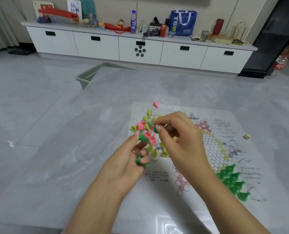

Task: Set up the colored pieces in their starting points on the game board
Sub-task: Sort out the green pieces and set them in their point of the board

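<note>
A paper game board (pixel 213 149) with a hexagon star grid lies on the grey table. Several green pieces (pixel 231 181) stand in the near right star point. A loose heap of pink, yellow-green and green cone pieces (pixel 144 126) lies on the board's left part. My left hand (pixel 130 159) pinches a green piece (pixel 142 136) by the heap and curls its lower fingers round more green pieces (pixel 140 161). My right hand (pixel 179 137) pinches another green piece (pixel 155 129) over the heap. One pink piece (pixel 155 104) lies alone at the board's far edge.
A small cream die (pixel 247 136) sits on the board's right side. A grey bin (pixel 89 75) stands beyond the table's far left corner. A white cabinet (pixel 140 46) crowded with bottles, a can and a blue bag lines the wall.
</note>
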The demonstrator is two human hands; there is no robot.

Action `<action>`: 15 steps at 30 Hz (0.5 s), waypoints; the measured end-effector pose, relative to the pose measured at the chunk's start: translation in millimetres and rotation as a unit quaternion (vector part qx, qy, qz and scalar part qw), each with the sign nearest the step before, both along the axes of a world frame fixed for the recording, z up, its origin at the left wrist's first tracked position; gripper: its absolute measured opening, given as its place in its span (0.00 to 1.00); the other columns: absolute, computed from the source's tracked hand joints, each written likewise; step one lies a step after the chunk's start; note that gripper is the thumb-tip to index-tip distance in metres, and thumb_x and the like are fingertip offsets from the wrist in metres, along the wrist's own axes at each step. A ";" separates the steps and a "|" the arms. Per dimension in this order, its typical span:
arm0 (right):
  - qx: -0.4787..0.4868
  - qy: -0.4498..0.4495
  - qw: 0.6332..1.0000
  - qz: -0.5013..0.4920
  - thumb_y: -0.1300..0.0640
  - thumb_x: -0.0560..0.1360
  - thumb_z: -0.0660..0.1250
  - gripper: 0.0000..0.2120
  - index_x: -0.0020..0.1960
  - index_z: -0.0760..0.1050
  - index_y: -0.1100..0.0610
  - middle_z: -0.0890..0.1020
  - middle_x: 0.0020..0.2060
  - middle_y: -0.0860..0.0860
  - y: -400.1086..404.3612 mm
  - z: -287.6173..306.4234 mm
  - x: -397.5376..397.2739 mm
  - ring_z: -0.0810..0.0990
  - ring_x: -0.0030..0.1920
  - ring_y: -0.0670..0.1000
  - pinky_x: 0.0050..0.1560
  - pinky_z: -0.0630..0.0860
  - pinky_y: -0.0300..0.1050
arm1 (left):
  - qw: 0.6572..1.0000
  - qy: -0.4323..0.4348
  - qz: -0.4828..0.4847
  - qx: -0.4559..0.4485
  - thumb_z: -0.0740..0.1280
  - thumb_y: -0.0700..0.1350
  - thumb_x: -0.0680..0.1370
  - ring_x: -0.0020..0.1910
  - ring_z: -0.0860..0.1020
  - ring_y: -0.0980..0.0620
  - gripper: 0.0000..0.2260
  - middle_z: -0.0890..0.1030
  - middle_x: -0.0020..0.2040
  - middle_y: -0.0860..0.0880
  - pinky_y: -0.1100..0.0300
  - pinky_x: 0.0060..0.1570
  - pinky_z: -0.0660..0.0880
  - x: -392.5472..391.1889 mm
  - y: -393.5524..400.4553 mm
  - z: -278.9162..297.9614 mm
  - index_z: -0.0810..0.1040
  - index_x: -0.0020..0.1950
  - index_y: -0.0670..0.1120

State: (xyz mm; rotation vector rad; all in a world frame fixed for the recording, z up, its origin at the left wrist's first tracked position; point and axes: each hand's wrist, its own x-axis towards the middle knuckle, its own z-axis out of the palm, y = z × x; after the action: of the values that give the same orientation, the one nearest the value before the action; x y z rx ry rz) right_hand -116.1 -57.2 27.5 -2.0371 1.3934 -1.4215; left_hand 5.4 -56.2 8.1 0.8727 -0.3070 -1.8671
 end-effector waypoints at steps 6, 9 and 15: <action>0.032 0.049 0.996 0.073 0.57 0.73 0.64 0.09 0.50 0.80 0.54 0.78 0.43 0.46 1.9 -4.4 15.7 0.76 0.38 0.44 0.38 0.70 0.28 | 0.987 0.136 0.020 0.079 0.55 0.42 0.76 0.22 0.67 0.53 0.09 0.74 0.32 0.45 0.69 0.20 0.63 7.9 2.0 1.1 0.71 0.39 0.41; 0.054 0.089 0.995 -0.005 0.59 0.73 0.63 0.08 0.50 0.80 0.54 0.77 0.40 0.46 -19.4 -7.8 16.4 0.74 0.37 0.42 0.38 0.67 0.27 | 0.976 0.171 0.086 0.106 0.53 0.43 0.78 0.24 0.65 0.53 0.13 0.72 0.29 0.44 0.69 0.19 0.62 15.8 -1.9 3.2 0.68 0.35 0.41; 0.150 0.415 0.896 -0.055 0.59 0.74 0.62 0.14 0.59 0.72 0.54 0.75 0.55 0.55 -60.7 -39.3 40.8 0.72 0.57 0.57 0.50 0.70 0.47 | 0.941 0.239 0.194 0.143 0.52 0.38 0.80 0.35 0.72 0.47 0.12 0.73 0.38 0.40 0.61 0.34 0.75 29.0 -8.4 8.8 0.71 0.41 0.37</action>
State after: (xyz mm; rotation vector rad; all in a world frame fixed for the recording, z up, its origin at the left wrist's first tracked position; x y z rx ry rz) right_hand -75.4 -117.9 -11.8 -2.4683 1.8951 -0.2645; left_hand 34.5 -64.6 16.9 0.5830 0.4201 -1.7001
